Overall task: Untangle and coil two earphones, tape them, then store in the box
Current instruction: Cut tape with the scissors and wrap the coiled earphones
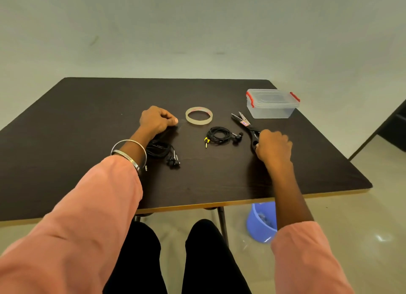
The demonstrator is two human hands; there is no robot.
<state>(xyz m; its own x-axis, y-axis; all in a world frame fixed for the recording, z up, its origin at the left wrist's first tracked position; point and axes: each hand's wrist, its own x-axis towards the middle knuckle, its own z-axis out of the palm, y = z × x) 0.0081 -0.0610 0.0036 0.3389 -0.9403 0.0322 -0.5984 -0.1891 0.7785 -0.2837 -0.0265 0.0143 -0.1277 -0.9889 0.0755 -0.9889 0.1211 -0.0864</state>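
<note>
Gripping scissors (pixel 246 126) with my right hand (pixel 273 146); left hand (pixel 157 120) pinches tape, I judge; earphones (pixel 219 136) look light, floppy; I'd lift by the coil.

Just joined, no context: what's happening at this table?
A person sits at a dark table. Their right hand grips the scissors; the left hand is curled beside the tape roll, apparently pinching a strip of tape. Two coiled earphones lie on the table, outside the closed clear box.
</note>
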